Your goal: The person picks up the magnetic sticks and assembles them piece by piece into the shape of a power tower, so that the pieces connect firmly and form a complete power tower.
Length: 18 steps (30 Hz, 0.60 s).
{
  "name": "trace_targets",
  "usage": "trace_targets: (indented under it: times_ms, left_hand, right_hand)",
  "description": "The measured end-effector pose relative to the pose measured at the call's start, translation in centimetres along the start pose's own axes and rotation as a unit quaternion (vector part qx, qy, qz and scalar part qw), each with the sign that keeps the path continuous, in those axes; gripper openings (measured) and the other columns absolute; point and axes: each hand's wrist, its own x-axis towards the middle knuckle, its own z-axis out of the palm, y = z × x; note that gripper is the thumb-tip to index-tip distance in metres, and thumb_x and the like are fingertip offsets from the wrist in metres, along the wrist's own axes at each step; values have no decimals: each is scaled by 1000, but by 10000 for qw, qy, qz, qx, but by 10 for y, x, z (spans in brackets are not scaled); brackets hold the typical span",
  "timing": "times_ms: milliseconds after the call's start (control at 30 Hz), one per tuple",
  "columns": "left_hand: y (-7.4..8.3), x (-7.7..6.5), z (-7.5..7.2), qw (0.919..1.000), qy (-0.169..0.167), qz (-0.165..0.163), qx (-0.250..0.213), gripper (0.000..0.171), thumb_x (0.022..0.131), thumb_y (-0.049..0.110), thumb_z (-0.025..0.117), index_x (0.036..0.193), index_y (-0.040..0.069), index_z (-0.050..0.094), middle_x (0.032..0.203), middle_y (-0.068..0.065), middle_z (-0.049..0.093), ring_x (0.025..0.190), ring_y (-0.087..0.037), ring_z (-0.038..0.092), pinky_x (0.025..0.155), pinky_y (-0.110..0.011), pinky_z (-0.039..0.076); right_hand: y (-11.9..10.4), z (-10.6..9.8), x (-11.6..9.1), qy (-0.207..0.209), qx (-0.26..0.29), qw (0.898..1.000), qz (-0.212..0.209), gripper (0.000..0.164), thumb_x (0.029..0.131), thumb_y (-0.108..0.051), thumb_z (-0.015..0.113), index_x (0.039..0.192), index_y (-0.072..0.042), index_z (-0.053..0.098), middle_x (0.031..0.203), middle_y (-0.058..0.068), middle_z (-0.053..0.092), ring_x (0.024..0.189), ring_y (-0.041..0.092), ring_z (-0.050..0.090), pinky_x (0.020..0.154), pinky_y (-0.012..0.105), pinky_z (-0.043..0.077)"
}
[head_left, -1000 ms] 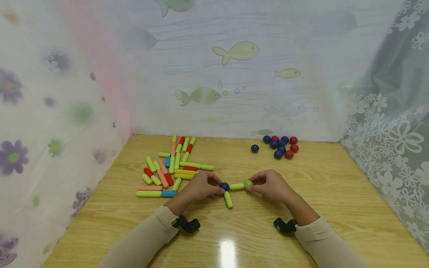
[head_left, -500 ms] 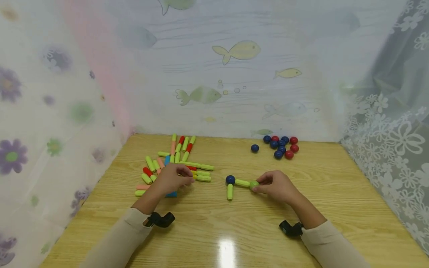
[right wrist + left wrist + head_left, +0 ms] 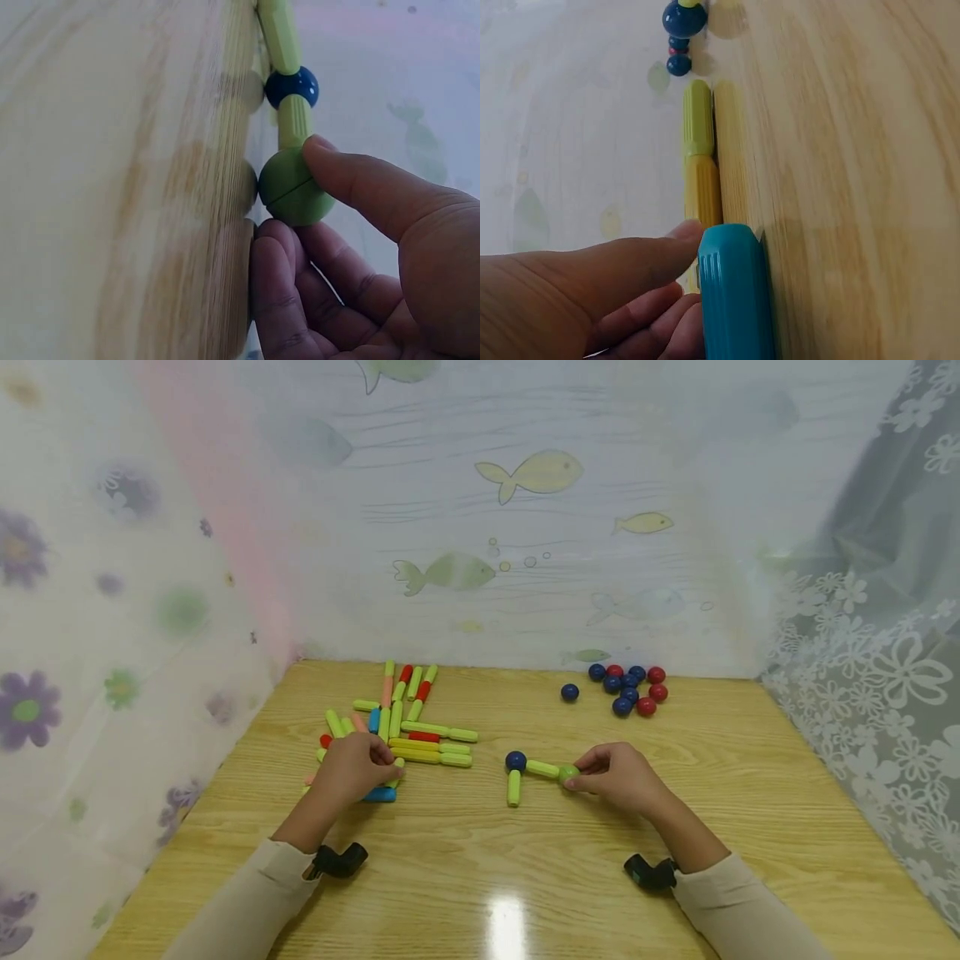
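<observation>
In the head view my left hand (image 3: 351, 770) is at the near side of the rod pile, its thumb and fingertips pinching a short yellow-green rod (image 3: 399, 766). A blue rod (image 3: 736, 300) hides part of that grip in the left wrist view. My right hand (image 3: 618, 777) holds a green ball (image 3: 292, 187) between thumb and fingers. From this ball a yellow-green rod (image 3: 542, 769) runs to a dark blue ball (image 3: 515, 762). Another yellow-green rod (image 3: 513, 789) extends from the blue ball towards me. These joined parts lie on the table.
Several coloured rods (image 3: 416, 756) lie in a loose pile at the left of the wooden table (image 3: 720, 752). Dark blue balls (image 3: 612, 683) and red balls (image 3: 657, 693) cluster near the back edge, with one blue ball (image 3: 570, 692) apart. Printed curtains (image 3: 525, 568) enclose the table.
My left hand has let go of the blue ball and moved left to the rod pile, onto a short yellow-green rod. The joined pieces have shifted slightly right, still held by my right hand.
</observation>
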Motion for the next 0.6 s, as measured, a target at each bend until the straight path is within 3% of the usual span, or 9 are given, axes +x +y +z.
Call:
trace_targets:
  times_ms: [300,467,600]
  left_hand:
    - [1,3,2,9999,80,115,50,17,85,22,86,84,12,73,82,1,71,74,-13,64,67,-33,55]
    - [7,4,3,9982,-131,30,-581,17,86,27,86,87,15,75,85,2,74,78,-14,68,69,-32,57]
    - [22,4,11,9915,-446,149,-1211,18,86,31,86,88,17,76,86,3,76,83,-14,70,71,-33,57]
  right_hand:
    - [-1,3,2,57,-64,9999,-71,35,82,-37,89,100,-10,75,96,4,72,85,18,63,71,31,52]
    - [-3,5,1,67,-113,9999,-75,36,81,-38,90,99,-10,75,95,4,71,83,18,62,70,31,51]
    - [-5,4,0,107,-187,9998,-1,36,81,-40,90,98,-11,76,94,3,71,82,19,60,69,31,50]
